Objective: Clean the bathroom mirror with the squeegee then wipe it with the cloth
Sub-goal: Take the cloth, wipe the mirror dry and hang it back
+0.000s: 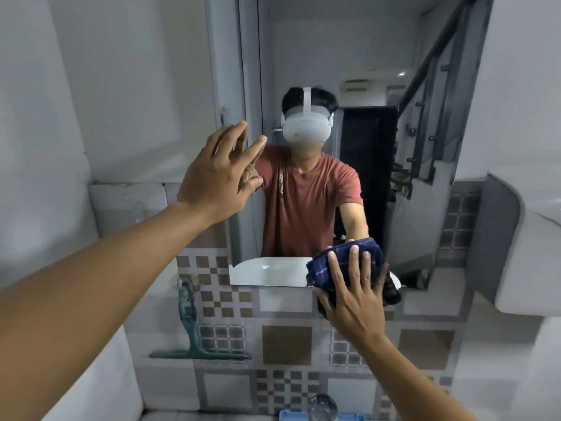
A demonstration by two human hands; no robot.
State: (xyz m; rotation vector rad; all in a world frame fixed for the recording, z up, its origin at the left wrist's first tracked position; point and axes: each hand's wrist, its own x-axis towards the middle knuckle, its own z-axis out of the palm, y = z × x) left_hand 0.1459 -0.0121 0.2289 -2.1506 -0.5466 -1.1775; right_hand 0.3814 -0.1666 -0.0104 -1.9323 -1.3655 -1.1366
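The mirror (364,56) hangs on the wall straight ahead and reflects a person in a red shirt. My right hand (353,294) presses a dark blue checked cloth (321,268) flat against the mirror's lower edge, fingers spread over it. My left hand (217,174) is raised at the mirror's left edge, fingers apart, its fingertips at or near the glass, holding nothing. A green squeegee (194,335) hangs from a hook on the tiled wall below and left of the mirror, blade down.
Patterned wall tiles (285,344) run below the mirror. A white fixture (522,253) juts out at the right. A blue object (291,416) and a rounded metal tap part (323,407) show at the bottom edge. A white wall stands on the left.
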